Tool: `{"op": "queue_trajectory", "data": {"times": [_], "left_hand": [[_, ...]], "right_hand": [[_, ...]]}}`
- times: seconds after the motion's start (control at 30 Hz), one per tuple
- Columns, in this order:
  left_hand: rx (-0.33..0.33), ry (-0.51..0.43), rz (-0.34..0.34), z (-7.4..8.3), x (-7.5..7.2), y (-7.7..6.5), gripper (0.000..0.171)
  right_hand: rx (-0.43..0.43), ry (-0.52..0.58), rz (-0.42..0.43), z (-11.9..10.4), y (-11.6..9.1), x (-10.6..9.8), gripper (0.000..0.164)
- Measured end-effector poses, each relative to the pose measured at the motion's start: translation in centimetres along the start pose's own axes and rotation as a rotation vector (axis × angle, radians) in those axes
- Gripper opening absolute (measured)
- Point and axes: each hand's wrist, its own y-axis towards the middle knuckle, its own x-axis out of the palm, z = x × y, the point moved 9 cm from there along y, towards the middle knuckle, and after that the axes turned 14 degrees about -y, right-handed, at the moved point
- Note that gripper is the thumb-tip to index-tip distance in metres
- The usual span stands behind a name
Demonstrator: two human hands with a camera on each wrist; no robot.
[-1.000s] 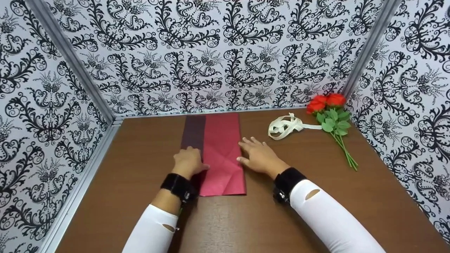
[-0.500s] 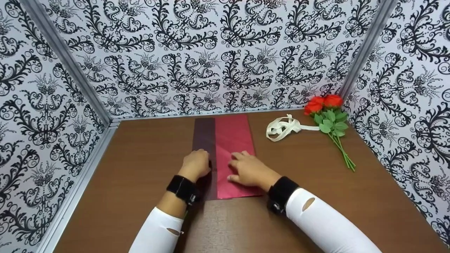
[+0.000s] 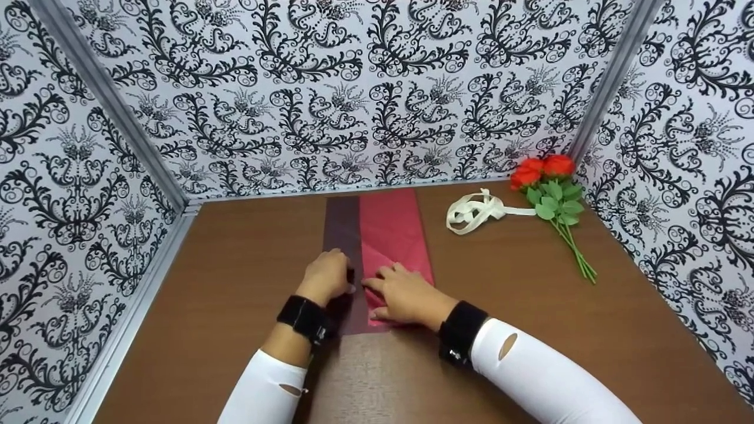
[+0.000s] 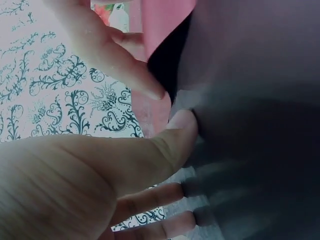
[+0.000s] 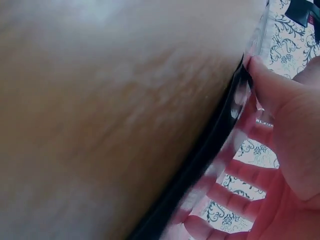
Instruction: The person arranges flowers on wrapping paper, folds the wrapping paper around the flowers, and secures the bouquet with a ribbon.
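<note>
A folded sheet of paper (image 3: 394,224), red with a dark maroon strip (image 3: 341,218) along its left side, lies on the brown table. My left hand (image 3: 326,274) rests on the dark strip. In the left wrist view, its thumb (image 4: 182,120) and fingertips touch the dark surface beside the lifted red edge. Across the lower part of the red panel lies my right hand (image 3: 406,294), fingers pointing left toward the fold line. The right wrist view shows the right thumb (image 5: 257,65) at the paper's dark edge and the fingers spread over the red.
A loosely coiled cream ribbon (image 3: 474,212) lies at the back right of the table (image 3: 253,247). Its tail reaches a bunch of red artificial roses (image 3: 548,168) with green stems. Patterned walls (image 3: 330,88) with grey metal corner posts close in the back and both sides.
The paper has shifted right, showing more of the dark strip. My right hand has moved left from beside the paper onto its red panel. My left hand has moved slightly right.
</note>
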Motion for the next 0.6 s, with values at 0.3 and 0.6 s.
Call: {"op": "queue_trajectory", "data": {"times": [0.3, 0.6], "left_hand": [[-0.023, -0.004, 0.005, -0.4, -0.3, -0.5, 0.046], [-0.088, 0.076, -0.03, -2.2, -1.4, -1.3, 0.03]], "right_hand": [[0.039, 0.06, 0.311, 2.3, -0.7, -4.7, 0.031], [0.316, 0.408, 0.349, 9.4, -4.3, -6.9, 0.01]]}}
